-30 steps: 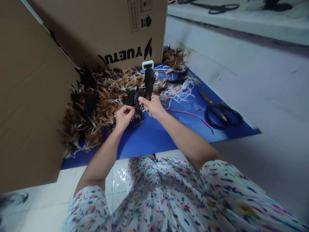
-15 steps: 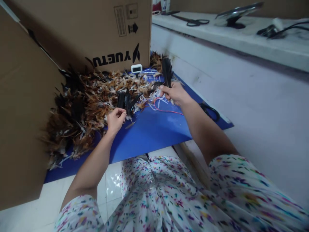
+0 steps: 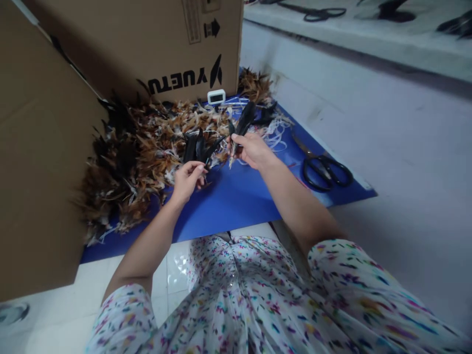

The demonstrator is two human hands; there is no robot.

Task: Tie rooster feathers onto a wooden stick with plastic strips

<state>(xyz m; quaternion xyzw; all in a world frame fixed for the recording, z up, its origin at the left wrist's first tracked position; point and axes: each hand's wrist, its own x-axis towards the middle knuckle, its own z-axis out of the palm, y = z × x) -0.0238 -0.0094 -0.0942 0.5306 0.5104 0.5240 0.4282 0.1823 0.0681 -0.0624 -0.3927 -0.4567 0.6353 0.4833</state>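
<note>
My right hand (image 3: 254, 149) is closed around a small bunch of black feathers (image 3: 245, 119). Their tips point up and away from me, and the pale quill ends stick out below the fingers. To its left, my left hand (image 3: 189, 180) is pinched shut by the near edge of a cluster of black feathers (image 3: 199, 144). What those fingertips hold, if anything, is too small to make out. A wide heap of brown feathers (image 3: 143, 142) spreads over the blue board (image 3: 232, 201) beyond and left of my left hand.
Large scissors with black handles (image 3: 326, 172) lie at the board's right side, near white strings (image 3: 276, 135). A small white digital display (image 3: 216, 97) stands before a cardboard box (image 3: 165, 44). Another pair of scissors (image 3: 324, 14) rests on the ledge at upper right.
My right hand swung out right with the feathers, drawing a red string along, then came back toward my left hand. The feathers now tilt right. My left hand stayed pinched near the black cluster.
</note>
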